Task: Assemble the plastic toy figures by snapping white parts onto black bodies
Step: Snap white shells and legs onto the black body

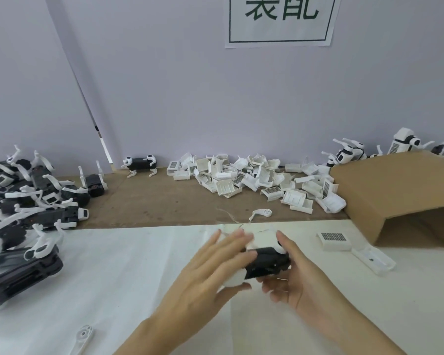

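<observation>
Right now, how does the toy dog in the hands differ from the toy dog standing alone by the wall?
The held toy dog lies between the left hand and right hand, partly hidden and blurred; the standing toy dog is untouched and in full view. The held one is on the white sheet; the standing one is upright on its four white legs on the brown board. Both have black bodies with white parts.

Small assembly workstation: plain partition walls bearing a printed paper sign (282, 20), a worktable (139, 278) holding a heap of white shell parts (256, 179), piled black-and-white toy figures (28, 190), and an upturned cardboard box (400, 190).
</observation>
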A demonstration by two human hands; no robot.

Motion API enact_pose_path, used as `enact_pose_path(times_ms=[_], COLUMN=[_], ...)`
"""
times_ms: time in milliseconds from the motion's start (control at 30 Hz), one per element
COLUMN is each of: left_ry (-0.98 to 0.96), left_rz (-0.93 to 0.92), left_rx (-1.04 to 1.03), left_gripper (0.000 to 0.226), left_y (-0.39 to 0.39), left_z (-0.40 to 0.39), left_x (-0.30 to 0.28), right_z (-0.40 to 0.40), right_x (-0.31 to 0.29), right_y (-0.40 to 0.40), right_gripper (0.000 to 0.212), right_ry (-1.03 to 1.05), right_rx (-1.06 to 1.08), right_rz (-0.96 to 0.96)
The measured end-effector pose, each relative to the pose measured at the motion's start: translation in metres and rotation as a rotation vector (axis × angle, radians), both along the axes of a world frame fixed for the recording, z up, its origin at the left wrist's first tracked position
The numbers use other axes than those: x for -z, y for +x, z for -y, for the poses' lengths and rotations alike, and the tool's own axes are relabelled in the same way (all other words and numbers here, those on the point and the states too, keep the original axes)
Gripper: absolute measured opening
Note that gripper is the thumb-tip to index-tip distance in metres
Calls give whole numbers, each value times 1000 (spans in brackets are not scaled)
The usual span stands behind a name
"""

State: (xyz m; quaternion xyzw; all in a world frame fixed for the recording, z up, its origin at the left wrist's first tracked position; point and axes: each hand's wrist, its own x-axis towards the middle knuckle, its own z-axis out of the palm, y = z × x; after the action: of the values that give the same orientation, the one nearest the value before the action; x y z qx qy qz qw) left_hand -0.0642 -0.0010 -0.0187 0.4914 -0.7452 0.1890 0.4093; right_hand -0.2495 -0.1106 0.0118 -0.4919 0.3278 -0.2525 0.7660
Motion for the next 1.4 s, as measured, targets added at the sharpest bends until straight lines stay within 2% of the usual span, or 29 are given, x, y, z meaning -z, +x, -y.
enact_pose_path(times_ms=[67, 133, 200, 267, 333, 533, 600, 700, 767, 800, 933, 1000, 1067, 1133, 1200, 1300, 1333, 1400], left_ry=[83, 304, 517, 545, 510, 516, 514, 518, 522, 533, 573, 580, 583, 571, 506, 363, 321, 309], left_rz=[-307, -700, -1014, -1085, -1103, -1153, -1248, -1463, -1447, -1417, -1211, -1090, -1020, -914, -828, -849, -857, -894], left_rx=[-49, 4, 140, 126, 84, 133, 138, 171, 180, 185, 186, 110, -32, -215, -319, -313, -289, -192], left_gripper=[88, 105, 98, 74, 62, 60, 59, 56, 51, 51, 63, 75, 74, 74, 75, 61, 56, 53], left_y=[-6, -9, -10, -13, -15, -12, -14, -16, -15, -16, -12, -8, -5, -1, 2, -2, -5, -12], left_z=[0, -6, -9, -8, -9, -10, -7, -5, -6, -6, -6, -5, -5, -6, -5, -5, -5, -7], left_x=[-2, -9, -13, -16, -17, -20, -19, -19, -19, -20, -17, -13, -13, -12, -9, -8, -8, -8], right_z=[-1, -2, -4, -7, -10, -10, -10, -10, -7, -6, -3, -3, -4, -5, -3, 0, -1, -2], right_x=[4, 6, 7, 6, 4, 1, 3, 5, 7, 8, 9, 11, 13, 14, 14, 18, 20, 23], right_y=[1, 3, 5, 5, 4, 3, 3, -2, -2, -1, 2, 1, 2, 1, -1, -5, -4, -2], right_gripper=[43, 52, 63, 66, 63, 65, 68, 80, 80, 77, 59, 52, 46, 48, 50, 53, 48, 24], right_ry=[-38, -107, -164, -245, -298, -423, -443, -705, -841, -824, -561, -474, -461, -515, -666, -900, -947, -972], right_rx=[58, 117, 121, 90, 69, 46, 57, 15, 17, 47, 172, 153, 155, 177, 174, 120, 98, 68], right_rz=[74, 109, 117, 95, 78, -26, -21, -20, -48, -56, -68, -50, -60, -128, -239, -377, -415, -405])
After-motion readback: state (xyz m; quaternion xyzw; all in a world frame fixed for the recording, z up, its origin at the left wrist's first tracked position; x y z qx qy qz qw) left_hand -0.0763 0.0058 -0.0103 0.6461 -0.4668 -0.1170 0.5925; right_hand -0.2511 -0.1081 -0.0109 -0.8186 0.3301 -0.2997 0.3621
